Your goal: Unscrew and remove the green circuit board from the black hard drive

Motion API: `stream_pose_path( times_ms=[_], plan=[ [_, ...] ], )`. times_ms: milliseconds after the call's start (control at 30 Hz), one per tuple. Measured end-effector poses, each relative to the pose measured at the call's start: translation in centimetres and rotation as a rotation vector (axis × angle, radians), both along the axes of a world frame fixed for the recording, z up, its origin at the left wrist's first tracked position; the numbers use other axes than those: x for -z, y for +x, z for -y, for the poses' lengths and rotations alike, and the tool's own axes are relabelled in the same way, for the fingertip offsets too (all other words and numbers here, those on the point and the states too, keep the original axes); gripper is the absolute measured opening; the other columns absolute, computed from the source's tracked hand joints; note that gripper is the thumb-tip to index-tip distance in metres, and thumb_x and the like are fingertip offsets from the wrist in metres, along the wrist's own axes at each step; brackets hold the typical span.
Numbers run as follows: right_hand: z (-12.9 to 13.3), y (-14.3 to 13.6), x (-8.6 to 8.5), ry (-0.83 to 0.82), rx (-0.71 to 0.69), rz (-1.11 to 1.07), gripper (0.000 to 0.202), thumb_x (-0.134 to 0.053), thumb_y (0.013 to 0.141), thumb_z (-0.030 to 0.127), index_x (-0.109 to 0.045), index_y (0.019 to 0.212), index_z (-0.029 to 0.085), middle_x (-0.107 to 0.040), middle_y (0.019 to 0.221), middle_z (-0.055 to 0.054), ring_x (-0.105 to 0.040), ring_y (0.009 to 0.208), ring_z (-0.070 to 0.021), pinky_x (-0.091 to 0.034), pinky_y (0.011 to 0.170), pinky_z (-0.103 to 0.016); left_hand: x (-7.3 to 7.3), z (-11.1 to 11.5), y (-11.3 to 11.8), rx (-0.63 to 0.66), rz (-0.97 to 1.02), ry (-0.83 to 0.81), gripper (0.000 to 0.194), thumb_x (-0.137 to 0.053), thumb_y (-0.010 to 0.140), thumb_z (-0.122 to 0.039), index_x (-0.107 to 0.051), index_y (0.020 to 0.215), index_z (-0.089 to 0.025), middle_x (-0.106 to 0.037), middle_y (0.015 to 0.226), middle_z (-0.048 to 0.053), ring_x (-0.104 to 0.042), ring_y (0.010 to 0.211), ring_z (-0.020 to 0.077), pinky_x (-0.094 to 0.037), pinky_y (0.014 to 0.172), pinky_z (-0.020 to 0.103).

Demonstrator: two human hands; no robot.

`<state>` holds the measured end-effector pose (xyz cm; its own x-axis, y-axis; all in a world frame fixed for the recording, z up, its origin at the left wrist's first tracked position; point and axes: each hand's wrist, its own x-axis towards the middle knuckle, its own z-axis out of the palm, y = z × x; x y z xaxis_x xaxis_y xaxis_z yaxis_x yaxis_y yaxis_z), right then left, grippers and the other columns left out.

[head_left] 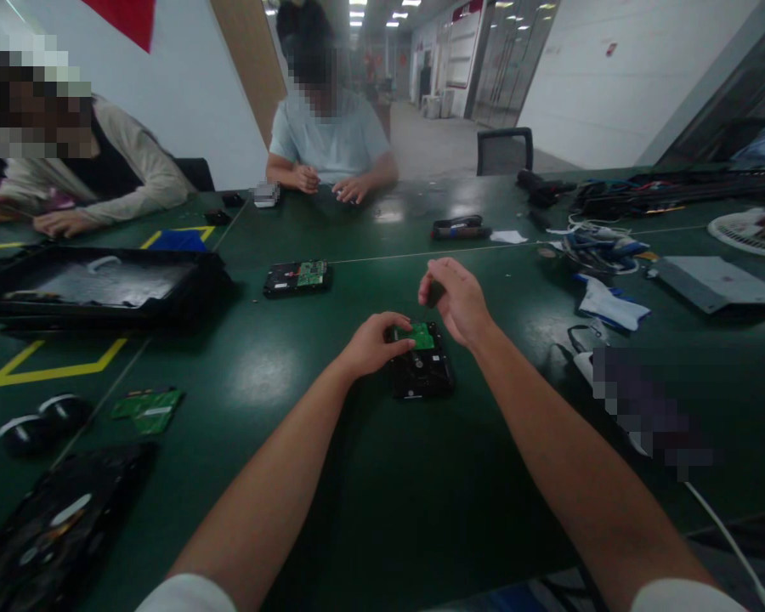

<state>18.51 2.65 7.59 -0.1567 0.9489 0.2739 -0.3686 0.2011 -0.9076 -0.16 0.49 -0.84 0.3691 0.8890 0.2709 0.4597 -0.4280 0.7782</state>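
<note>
A black hard drive lies on the green table in front of me, with a green circuit board showing at its far end. My left hand grips the drive at its left side, thumb and fingers over the board's edge. Just above the drive's far right corner is my right hand, raised off the table with its fingers curled together. Whatever those fingers may hold is hidden or too small to name. Another hard drive with a green board lies further off to the left.
Stacked black trays stand at left. Nearer lie a loose green circuit board and a large opened drive. At right are a white-and-blue glove, a metal plate and cables. Two people sit across the table.
</note>
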Motion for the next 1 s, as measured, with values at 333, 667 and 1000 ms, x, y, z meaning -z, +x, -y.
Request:
stream_pose_path(
  times_ms=[333,667,1000],
  plan=[
    [-0.6,0.3,0.4,0.017,0.062,-0.007,0.031,-0.075,0.087,0.051,-0.069,0.077,0.023,-0.065,0.074,0.001,-0.061,0.069,-0.0122,-0.049,0.068,-0.027,-0.7,0.4,0.1,-0.009,-0.027,-0.003,0.015,-0.079,0.085,-0.033,-0.069,0.091,-0.023,-0.071,0.13,0.005,-0.065,0.107,0.0248,-0.051,0.095,0.043],
    [-0.3,0.3,0.1,-0.004,0.034,0.022,0.041,-0.069,0.086,0.064,-0.068,0.075,0.024,-0.057,0.069,0.002,-0.053,0.061,-0.0114,-0.044,0.058,-0.027,-1.0,0.5,0.1,-0.005,-0.028,-0.006,0.014,-0.078,0.086,-0.031,-0.069,0.083,-0.022,-0.071,0.13,0.006,-0.065,0.108,0.0249,-0.051,0.097,0.044],
    [-0.3,0.3,0.1,0.01,0.051,0.014,0.028,-0.08,0.082,0.047,-0.065,0.078,0.024,-0.066,0.075,0.002,-0.062,0.071,-0.0127,-0.05,0.072,-0.028,-1.1,0.5,0.2,0.009,-0.026,0.006,0.013,-0.077,0.087,-0.032,-0.071,0.082,-0.022,-0.071,0.129,0.005,-0.067,0.107,0.0241,-0.051,0.098,0.044]
  ],
)
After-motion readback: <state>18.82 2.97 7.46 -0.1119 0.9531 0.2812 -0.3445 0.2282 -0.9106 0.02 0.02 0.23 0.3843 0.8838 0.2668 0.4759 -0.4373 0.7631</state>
